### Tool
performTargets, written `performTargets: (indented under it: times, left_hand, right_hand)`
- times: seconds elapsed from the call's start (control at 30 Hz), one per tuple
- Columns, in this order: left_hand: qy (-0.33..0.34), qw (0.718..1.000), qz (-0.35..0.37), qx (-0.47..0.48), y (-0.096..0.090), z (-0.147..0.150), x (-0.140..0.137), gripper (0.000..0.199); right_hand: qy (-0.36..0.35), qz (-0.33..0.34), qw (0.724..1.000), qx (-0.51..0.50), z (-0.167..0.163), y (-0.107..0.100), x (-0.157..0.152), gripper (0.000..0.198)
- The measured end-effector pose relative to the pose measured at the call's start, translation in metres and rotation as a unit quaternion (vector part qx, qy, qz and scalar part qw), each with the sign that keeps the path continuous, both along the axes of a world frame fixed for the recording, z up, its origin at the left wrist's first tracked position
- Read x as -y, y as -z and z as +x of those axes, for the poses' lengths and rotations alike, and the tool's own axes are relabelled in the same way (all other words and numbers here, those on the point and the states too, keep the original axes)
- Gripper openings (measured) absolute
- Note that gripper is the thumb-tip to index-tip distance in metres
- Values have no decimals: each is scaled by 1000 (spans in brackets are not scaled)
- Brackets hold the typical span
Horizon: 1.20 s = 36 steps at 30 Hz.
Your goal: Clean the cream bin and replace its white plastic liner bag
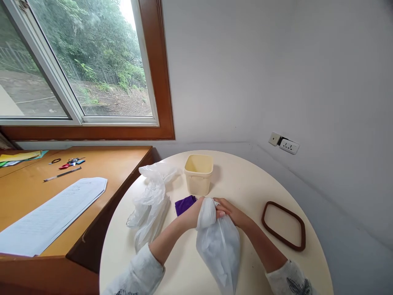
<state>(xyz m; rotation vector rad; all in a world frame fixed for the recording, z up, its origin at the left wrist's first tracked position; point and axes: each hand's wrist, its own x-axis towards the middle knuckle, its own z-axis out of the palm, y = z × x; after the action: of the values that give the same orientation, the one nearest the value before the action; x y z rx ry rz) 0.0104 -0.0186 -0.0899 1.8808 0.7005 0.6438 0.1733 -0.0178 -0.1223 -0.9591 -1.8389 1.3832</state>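
A white translucent plastic bag [219, 246] hangs between my hands over the round table, its upper part gathered and folded over. My left hand [196, 209] grips the bag's top from the left, its fingers largely hidden by the white plastic. On the other side, my right hand [229, 208] has its fingers bent around the gathered plastic. A purple folded cloth [183, 205] lies just beyond my left wrist. Behind both hands stands a cream-coloured plastic bin [199, 182], upright, with no rim ring on it.
Crumpled clear plastic bags [150, 205] lie on the left of the round table [254, 176]. A brown ring-shaped frame [284, 226] rests at the right. The wooden desk [123, 164] holds papers [55, 213], a pen [62, 174] and keys [73, 162]. A wall socket [289, 146] is behind.
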Motion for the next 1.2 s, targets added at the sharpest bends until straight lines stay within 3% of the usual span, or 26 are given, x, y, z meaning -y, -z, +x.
performTargets:
  times: [0.2,0.33,0.4,0.6,0.8,0.93,1.1,1.13,1.2]
  left_hand:
    - [-162,980,76,84,21,12,4,38]
    - [-214,969,62,104,30,16,8,35]
    - [-228,965,40,124,34,18,8,35]
    - [-189,976,9,108,37,16,1,30]
    - [-178,981,14,77,35,12,0,23]
    - [-212,975,26,64,35,16,-1,22]
    - [-264,962,39,57,38,17,-3,16]
    - [-267,961,41,59,38,17,-3,13]
    - [-264,961,45,66,40,17,-3,7]
  right_hand:
    - [138,171,973,65,1,8,-3,14]
    - [232,230,935,137,3,7,0,7]
    - [246,254,923,150,5,0,3,10]
    - [200,228,949,87,10,-28,13,20]
    - [234,161,958,34,11,-26,6,21]
    - [294,252,920,65,8,-24,4,26]
    - [352,444,820,85,0,-31,22,20]
    - [336,464,814,99,-3,-31,27,16]
    - [283,457,829,150,-10,-28,33,10]
